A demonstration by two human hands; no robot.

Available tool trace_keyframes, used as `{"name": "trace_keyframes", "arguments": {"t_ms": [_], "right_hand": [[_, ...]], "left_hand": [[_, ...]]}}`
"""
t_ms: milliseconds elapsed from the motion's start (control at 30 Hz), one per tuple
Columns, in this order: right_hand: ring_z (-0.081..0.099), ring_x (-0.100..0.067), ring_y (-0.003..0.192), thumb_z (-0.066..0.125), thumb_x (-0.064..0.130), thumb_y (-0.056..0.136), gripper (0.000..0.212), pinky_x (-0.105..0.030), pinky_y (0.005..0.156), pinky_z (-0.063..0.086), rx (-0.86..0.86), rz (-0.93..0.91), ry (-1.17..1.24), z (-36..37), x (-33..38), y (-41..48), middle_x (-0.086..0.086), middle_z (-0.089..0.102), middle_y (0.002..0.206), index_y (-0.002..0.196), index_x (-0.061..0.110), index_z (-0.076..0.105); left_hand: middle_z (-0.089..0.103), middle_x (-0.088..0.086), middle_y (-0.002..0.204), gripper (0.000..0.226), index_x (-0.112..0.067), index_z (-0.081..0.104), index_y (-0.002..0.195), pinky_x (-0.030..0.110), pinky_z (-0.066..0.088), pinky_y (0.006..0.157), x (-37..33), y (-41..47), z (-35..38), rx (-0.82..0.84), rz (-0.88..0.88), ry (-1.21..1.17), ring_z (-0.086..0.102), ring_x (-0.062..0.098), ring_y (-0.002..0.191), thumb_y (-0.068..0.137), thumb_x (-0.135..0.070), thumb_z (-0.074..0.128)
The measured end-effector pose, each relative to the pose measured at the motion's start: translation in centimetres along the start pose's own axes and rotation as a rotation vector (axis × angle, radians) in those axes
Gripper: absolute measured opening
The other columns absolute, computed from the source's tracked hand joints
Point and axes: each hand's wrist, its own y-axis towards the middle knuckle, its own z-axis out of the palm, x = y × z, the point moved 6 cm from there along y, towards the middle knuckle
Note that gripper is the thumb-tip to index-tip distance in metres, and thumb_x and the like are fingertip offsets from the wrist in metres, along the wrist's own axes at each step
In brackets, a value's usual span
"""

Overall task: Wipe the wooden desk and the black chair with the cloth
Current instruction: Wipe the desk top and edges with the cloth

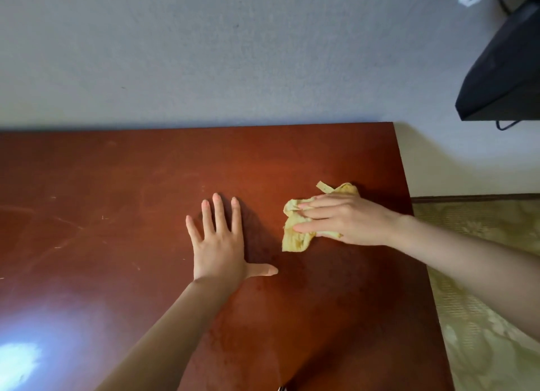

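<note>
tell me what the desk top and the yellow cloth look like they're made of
The desk looks like wood or wood veneer, reddish-brown with a semi-gloss finish: it mirrors a bright light patch and shows pale scratches. The cloth is soft matte yellow fabric, perhaps cotton: it crumples into folds under the right hand.

We've got the desk [117, 186] backed right up against the wall [204, 54]. Our left hand [219, 244] lies flat mid-desk, and the cloth [295, 238] sits just right of it, under our right hand [347, 218], near the desk's right edge.
</note>
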Motion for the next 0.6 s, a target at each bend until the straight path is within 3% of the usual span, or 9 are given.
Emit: {"name": "trace_keyframes", "arguments": {"t_ms": [100,233,400,500,600], "right_hand": [[0.06,-0.025,0.114,0.074,0.008,0.079,0.036,-0.047,0.096,0.048,-0.051,0.101,-0.064,-1.2,-2.8,0.1,-0.009,0.066,0.118,0.114,0.014,0.07],[0.058,-0.033,0.114,0.068,0.008,0.084,0.035,-0.054,0.089,0.05,-0.16,0.426,-0.044,-3.1,-8.2,0.0,-0.014,0.065,0.118,0.118,0.012,0.066],[0.048,-0.026,0.126,0.056,0.018,0.094,0.036,-0.044,0.098,0.043,-0.266,0.792,-0.03,-4.3,-13.2,0.5,-0.009,0.054,0.135,0.13,0.02,0.057],[0.053,-0.031,0.115,0.051,0.015,0.096,0.033,-0.039,0.088,0.042,-0.402,0.987,-0.081,-4.2,-13.6,1.5,-0.012,0.059,0.126,0.127,0.018,0.058],[0.055,-0.032,0.108,0.052,0.007,0.092,0.03,-0.034,0.088,0.034,-0.469,0.951,-0.148,-3.3,-11.6,2.9,-0.014,0.063,0.116,0.121,0.01,0.062]], "left_hand": [[-0.015,0.021,0.155,0.146,-0.008,-0.027,0.144,0.06,0.002,0.112,-0.1,0.0,0.1,-0.001,0.0,0.007,-0.008,0.04,0.144,0.036,-0.098,0.014],[-0.017,0.021,0.155,0.144,-0.009,-0.033,0.138,0.059,0.001,0.112,-0.1,0.0,0.2,-0.009,0.001,0.006,-0.01,0.04,0.144,0.039,-0.099,0.018],[-0.018,0.022,0.155,0.145,-0.009,-0.028,0.143,0.058,0.0,0.113,-0.1,0.0,0.2,-0.002,0.003,0.004,-0.011,0.04,0.144,0.04,-0.099,0.022],[-0.018,0.023,0.154,0.146,-0.009,-0.026,0.144,0.058,0.0,0.113,-0.1,0.1,0.2,-0.003,0.003,0.011,-0.011,0.04,0.144,0.04,-0.099,0.022],[-0.018,0.023,0.155,0.146,-0.009,-0.026,0.144,0.058,0.0,0.113,-0.1,0.0,0.2,-0.001,0.003,0.01,-0.01,0.04,0.144,0.04,-0.099,0.022]]}}
